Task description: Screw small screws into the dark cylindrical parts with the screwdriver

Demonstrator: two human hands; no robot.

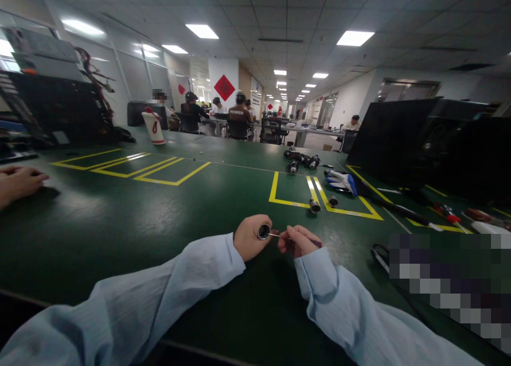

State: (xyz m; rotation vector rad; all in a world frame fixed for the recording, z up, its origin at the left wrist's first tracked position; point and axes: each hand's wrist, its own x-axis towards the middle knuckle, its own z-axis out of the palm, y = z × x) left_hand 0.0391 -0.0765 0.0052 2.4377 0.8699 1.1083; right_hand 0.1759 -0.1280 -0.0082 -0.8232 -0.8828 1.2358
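My left hand is closed around a small round metal part with a dark hollow end that faces me. My right hand pinches a thin metal tool whose tip reaches into the part's opening. Both hands hover just above the green table, near its front edge. Light blue sleeves cover both my forearms.
Two small metal cylinders lie by the yellow floor-tape rectangles. Farther back lie dark parts and a blue-white glove. Black cases stand at right, tools beside them. Another person's hand rests at left. A white bottle stands far back.
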